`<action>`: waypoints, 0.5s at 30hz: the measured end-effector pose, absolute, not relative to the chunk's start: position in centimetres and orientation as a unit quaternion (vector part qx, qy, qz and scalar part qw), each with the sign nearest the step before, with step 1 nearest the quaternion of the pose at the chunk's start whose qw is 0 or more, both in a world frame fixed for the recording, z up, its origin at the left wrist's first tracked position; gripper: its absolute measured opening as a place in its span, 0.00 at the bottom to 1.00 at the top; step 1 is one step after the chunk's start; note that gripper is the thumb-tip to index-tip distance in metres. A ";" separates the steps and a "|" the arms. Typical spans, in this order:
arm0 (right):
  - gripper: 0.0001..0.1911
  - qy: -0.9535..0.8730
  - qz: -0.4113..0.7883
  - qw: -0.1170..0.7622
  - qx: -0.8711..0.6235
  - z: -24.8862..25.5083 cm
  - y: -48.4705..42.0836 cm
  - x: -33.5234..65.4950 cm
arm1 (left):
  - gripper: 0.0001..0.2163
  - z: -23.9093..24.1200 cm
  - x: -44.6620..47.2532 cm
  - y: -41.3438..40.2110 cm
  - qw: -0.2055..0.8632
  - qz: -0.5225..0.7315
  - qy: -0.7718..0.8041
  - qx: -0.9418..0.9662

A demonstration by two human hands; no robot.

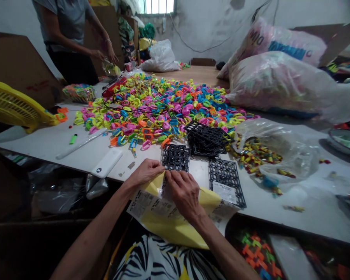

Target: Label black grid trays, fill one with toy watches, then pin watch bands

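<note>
My left hand [146, 173] and my right hand [184, 191] meet at the table's near edge, fingers pinched together on a yellow sticker sheet [175, 225] with white printed labels that hangs over the edge. Just beyond my fingertips lies a black plastic grid tile [175, 157]. A second black grid tile [226, 179] with a white label on it lies to the right. A stack of black grid tiles [207, 138] sits behind them.
A big heap of small coloured plastic rings [160, 109] covers the table's middle. A clear bag of small yellow pieces [265, 155] lies right, large filled bags [277, 77] behind. A white phone [106, 163], green lighter [73, 139] and yellow fan [14, 107] sit left. Another person [72, 39] stands far left.
</note>
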State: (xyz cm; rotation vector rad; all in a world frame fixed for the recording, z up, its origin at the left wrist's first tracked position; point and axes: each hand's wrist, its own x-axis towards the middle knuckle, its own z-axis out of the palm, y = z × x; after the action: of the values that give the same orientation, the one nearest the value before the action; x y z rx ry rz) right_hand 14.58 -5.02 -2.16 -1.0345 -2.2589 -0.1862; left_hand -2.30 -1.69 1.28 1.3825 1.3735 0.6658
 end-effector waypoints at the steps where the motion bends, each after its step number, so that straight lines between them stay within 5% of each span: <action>1: 0.14 -0.863 -0.065 0.320 -0.385 -2.2 -5.0 14.8 | 0.15 1.2 -2.3 -1.8 0.516 0.281 0.570 0.574; 15: 0.14 -0.833 -0.010 0.372 -0.409 -1.7 -4.9 14.4 | 0.12 2.3 -1.8 -2.5 0.608 0.307 0.543 0.491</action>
State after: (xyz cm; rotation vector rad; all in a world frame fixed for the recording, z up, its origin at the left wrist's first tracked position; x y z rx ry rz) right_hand 14.39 -4.87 -1.69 -1.0486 -2.1365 -0.0244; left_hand -1.85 -2.54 2.29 1.1344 1.2535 0.7099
